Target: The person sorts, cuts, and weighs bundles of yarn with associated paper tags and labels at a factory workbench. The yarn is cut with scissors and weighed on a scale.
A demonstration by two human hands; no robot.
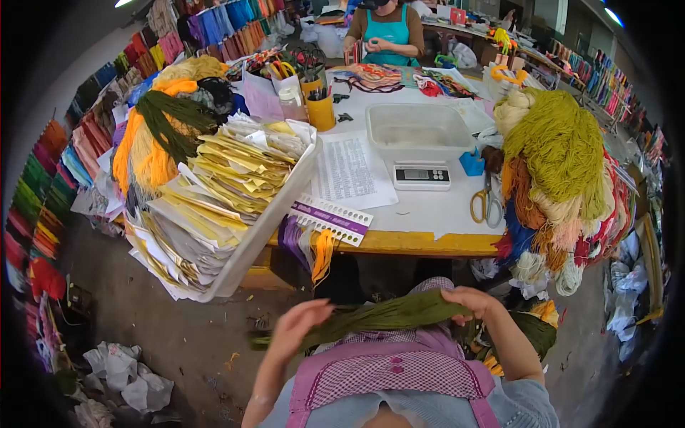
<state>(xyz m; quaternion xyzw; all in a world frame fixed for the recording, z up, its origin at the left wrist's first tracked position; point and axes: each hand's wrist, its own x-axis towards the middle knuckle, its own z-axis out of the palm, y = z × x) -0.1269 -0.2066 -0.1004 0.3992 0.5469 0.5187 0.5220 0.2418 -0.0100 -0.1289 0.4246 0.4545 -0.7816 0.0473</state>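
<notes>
A dark olive-green skein of yarn (378,319) stretches across my lap, in front of the pink checked apron. My right hand (477,305) is closed around its right end. Toward the other end, my left hand (301,324) has bent fingers about the yarn, slightly blurred, and a loose tail sticks out to its left. Just beyond, a purple-and-white card with holes (330,220) lies at the table edge, with purple, grey and orange threads (323,255) hanging from it.
On the table (399,242) are a digital scale (422,176), a plastic tub (417,151), scissors (486,207) and a printed sheet (349,171). A bin of envelopes (246,260) stands left, a yarn heap (560,143) right. A person in a teal apron (385,36) works opposite.
</notes>
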